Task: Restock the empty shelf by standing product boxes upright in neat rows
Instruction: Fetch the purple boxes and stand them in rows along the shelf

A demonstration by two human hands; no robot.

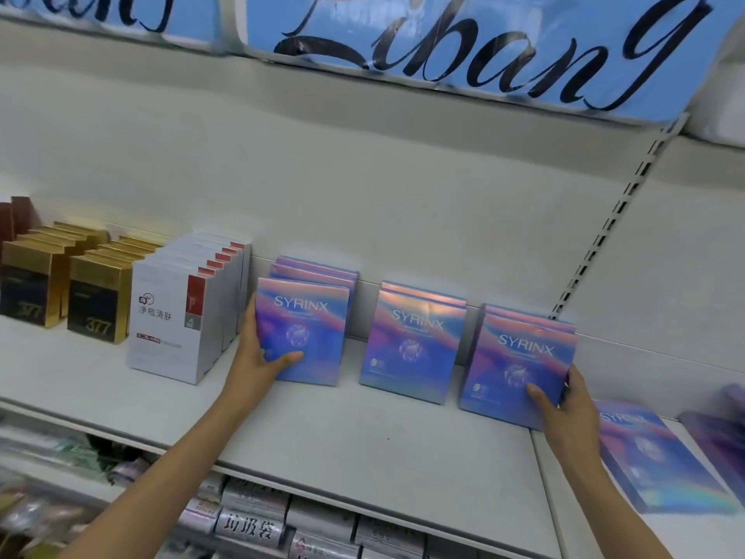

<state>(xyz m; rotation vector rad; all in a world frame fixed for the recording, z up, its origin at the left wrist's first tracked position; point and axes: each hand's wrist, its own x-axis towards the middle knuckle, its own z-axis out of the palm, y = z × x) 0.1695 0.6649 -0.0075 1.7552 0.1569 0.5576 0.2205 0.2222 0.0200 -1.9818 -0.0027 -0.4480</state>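
Blurred purple box [721, 429] cut by right edge (lower-shelf packets [250, 514] unreadable).

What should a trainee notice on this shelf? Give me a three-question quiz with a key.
1. True or false: the left hand holds the front box of the left SYRINX row.
2. How many rows of SYRINX boxes stand upright on the shelf?
3. The right hand grips which one?
A. the middle SYRINX row
B. the front box of the right SYRINX row
C. the flat SYRINX box lying further right

Key: 1 true; 2 three; 3 B.
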